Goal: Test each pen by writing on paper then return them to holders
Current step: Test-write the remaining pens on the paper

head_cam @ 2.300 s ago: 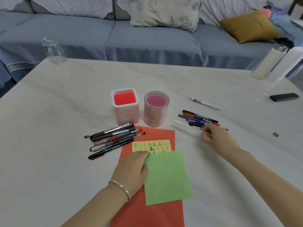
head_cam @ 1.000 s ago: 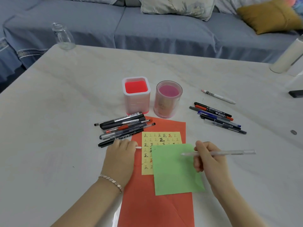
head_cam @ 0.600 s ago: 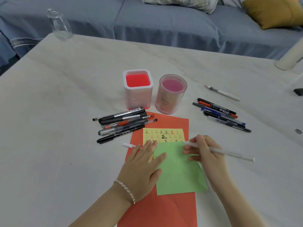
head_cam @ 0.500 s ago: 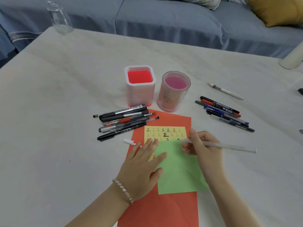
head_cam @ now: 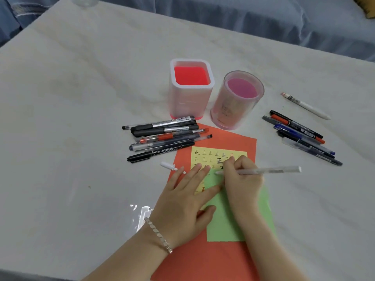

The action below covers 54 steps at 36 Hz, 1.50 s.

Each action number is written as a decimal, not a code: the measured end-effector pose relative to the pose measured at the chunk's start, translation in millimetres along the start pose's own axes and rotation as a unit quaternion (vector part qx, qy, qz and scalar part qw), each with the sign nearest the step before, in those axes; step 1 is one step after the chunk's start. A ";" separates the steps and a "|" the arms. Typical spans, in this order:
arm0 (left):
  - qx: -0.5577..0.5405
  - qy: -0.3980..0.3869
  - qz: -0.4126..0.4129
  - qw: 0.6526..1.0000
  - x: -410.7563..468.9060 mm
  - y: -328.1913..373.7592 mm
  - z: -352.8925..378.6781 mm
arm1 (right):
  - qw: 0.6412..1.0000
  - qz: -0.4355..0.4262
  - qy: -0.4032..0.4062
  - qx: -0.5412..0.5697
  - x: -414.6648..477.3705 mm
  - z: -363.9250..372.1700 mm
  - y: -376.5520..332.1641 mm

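The white pen [head_cam: 267, 170] lies almost level across the right hand [head_cam: 242, 180], pinched near its tip by curled fingers, the barrel pointing off to the right. Its tip sits at the top edge of the green sheet [head_cam: 225, 226], right where the yellow sheet [head_cam: 211, 156] with its rows of test marks peeks out. Whether the tip touches paper, I cannot tell.

The left hand [head_cam: 182, 201] is spread flat, fingers straight, pressing on both sheets, most likely so they don't slide under the stroke. Just beside its fingertips lies a small white cap [head_cam: 168, 165], close by for recapping, I'd judge.

Everything rests on an orange sheet [head_cam: 213, 260]. A bundle of pens [head_cam: 166, 136] lies to the left, another group of pens [head_cam: 300, 136] to the right and a lone white pen [head_cam: 306, 105] beyond that; which group is tested I can't say. The square holder [head_cam: 191, 90] and the round holder [head_cam: 237, 100] stand side by side behind the paper, with no pens in them, so no pen has been returned yet.
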<state>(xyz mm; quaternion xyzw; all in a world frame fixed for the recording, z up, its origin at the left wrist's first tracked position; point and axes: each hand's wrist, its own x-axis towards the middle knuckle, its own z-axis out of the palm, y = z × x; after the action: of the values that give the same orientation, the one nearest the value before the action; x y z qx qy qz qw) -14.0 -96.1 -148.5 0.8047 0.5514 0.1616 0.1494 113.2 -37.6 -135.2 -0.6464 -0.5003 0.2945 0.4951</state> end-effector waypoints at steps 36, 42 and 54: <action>-0.010 -0.008 -0.012 1.000 0.6 2.1 -2.1 | 1.000 0.007 -0.012 0.002 0.7 -2.2 -2.4; -0.008 -0.003 -0.009 1.000 0.5 2.4 -2.9 | 0.992 0.084 -0.060 0.067 8.2 -21.6 -13.8; -0.001 0.004 0.015 1.000 -1.0 1.1 -1.7 | 0.967 0.027 -0.252 -0.040 4.5 -44.1 -24.5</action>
<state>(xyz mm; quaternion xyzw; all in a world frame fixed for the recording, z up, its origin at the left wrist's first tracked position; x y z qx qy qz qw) -14.2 -97.3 -146.6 0.8119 0.5400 0.1678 0.1455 144.6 -48.4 -97.0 -0.5842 -0.6026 0.4406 0.3186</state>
